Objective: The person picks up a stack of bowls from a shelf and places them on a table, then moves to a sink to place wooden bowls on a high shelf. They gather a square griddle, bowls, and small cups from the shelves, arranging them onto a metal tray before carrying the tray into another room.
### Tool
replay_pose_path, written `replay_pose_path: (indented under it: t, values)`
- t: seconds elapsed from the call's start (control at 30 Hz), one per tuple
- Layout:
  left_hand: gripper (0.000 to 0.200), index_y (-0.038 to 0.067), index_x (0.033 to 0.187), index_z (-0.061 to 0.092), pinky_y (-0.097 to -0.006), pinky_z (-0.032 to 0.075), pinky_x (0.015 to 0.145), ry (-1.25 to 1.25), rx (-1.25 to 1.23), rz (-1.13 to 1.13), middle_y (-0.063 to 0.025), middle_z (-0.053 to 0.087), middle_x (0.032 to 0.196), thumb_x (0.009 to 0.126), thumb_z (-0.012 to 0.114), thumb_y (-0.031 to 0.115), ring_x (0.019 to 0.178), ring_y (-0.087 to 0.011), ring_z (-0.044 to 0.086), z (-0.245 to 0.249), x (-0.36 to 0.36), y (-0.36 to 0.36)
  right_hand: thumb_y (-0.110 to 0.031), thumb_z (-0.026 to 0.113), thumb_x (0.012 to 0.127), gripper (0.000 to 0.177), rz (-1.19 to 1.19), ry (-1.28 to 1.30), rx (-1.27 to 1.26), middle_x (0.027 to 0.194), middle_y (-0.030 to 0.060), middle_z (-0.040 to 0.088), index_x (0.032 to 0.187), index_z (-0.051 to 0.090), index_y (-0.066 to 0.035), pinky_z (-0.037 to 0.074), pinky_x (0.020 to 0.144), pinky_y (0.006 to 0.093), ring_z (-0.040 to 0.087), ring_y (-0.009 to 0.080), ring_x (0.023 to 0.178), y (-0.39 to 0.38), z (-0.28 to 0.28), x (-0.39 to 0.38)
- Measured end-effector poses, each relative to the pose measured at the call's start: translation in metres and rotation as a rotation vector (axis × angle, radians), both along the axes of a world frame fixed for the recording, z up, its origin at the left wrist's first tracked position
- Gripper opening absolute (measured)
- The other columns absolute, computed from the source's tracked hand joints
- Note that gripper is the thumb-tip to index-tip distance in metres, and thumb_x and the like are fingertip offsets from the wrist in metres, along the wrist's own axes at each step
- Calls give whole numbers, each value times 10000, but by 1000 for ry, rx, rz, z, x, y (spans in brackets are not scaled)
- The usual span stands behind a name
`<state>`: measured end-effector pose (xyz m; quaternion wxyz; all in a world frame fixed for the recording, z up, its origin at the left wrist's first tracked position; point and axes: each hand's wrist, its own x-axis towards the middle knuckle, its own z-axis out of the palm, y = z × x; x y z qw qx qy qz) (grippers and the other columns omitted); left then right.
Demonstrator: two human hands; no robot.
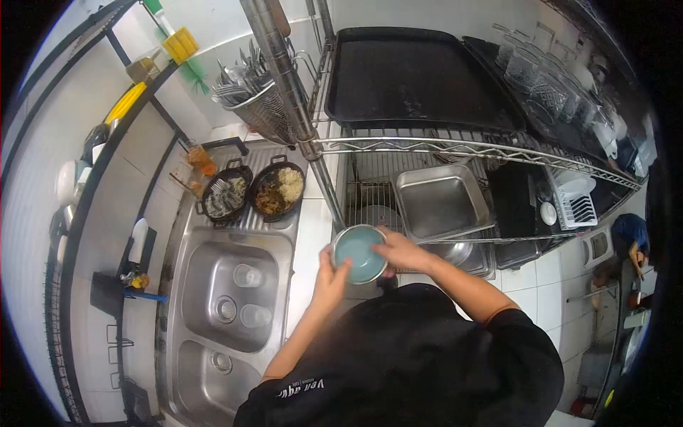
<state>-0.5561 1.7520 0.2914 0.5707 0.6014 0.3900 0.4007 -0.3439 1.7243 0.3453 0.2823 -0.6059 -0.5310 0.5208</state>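
A round bowl (360,250) with a blue-green inside and a pale rim is held up in front of the black shirt, beside the wire shelf. My left hand (331,276) grips its left side, thumb over the rim. On the right side, my right hand (395,250) holds it too, thumb inside the rim and fingers partly hidden beneath. Just behind the bowl, a rectangular steel pan (442,203) rests on the lower wire shelf.
At left, a double steel sink (203,285) holds two clear glasses. Two black pans with food (279,191) stand on its drainboard. A metal shelf post (281,64) rises near a cutlery basket (263,114). Black trays (420,75) lie above. Another person (632,238) is at far right.
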Motion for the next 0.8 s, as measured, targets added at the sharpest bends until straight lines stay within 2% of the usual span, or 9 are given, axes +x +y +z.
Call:
replay_pose_path:
  t: [0.1, 0.17, 0.27, 0.43, 0.5, 0.57, 0.63, 0.67, 0.8]
  values:
    - [521, -21, 1326, 404, -357, 453, 910, 155, 0, -93, -213, 525, 1230, 867, 605, 123, 1083, -272, 566, 46, 11, -2, -210, 525, 890, 412, -362, 165, -83, 920, 192, 609, 1181, 439, 68, 535, 445, 334, 634, 240, 567, 5, -40, 47]
    - [361, -8, 1197, 558, -378, 447, 923, 192, 775, 44, -189, 554, 1233, 845, 603, 55, 1109, -295, 567, 84, -10, 12, -227, 511, 898, 386, -552, 275, -175, 875, 176, 612, 1149, 474, 65, 526, 458, 364, 629, 255, 576, 17, -51, 78]
    - [194, -9, 986, 648, -358, 475, 858, 198, 1056, 390, -184, 633, 1079, 810, 569, -29, 1001, -291, 615, 151, -69, 39, -328, 443, 929, 390, -685, 313, -21, 677, 116, 597, 1038, 539, 34, 493, 455, 326, 590, 209, 516, 40, -118, 141]
    - [86, -19, 883, 644, -318, 509, 707, 441, 1669, 906, -111, 682, 805, 815, 592, -8, 743, -225, 666, 331, -188, 91, -210, 449, 859, 446, -810, 278, -59, 814, 130, 545, 1233, 389, 27, 494, 470, 333, 567, 203, 572, 66, -179, 197]
    - [115, -5, 917, 657, -320, 508, 700, 242, 1656, 1100, -127, 681, 796, 837, 608, 62, 735, -242, 666, 403, -226, 125, -196, 445, 872, 424, -782, 284, -258, 813, 164, 553, 1214, 393, 50, 519, 499, 368, 589, 240, 590, 73, -216, 217]
    - [246, 24, 1001, 652, -366, 498, 773, 480, 1491, 1172, -159, 674, 894, 846, 624, 213, 852, -274, 656, 450, -277, 168, -234, 457, 889, 430, -821, 341, -215, 804, 174, 562, 1200, 395, 57, 522, 492, 383, 592, 255, 576, 75, -230, 210]
    - [500, 62, 1132, 600, -407, 461, 875, 1032, 1156, 1230, -213, 609, 1111, 780, 667, 411, 1039, -322, 588, 458, -323, 214, -271, 468, 907, 442, -868, 399, -182, 795, 185, 571, 1185, 397, 65, 525, 485, 398, 596, 270, 562, 76, -256, 208]
    - [892, 113, 1349, 431, -521, 367, 991, 1283, 885, 1169, -254, 472, 1307, 646, 719, 579, 1218, -372, 461, 454, -349, 244, -335, 483, 910, 485, -888, 535, -234, 787, 183, 577, 1183, 396, 57, 520, 459, 394, 597, 282, 542, 82, -279, 216]
    - [1246, 146, 1476, 159, -691, 180, 1020, 1538, 298, 1103, -261, 350, 1410, 516, 761, 664, 1314, -395, 346, 432, -353, 265, -473, 509, 906, 594, -881, 527, -371, 776, 173, 588, 1230, 372, 6, 506, 397, 360, 613, 285, 519, 72, -246, 201]
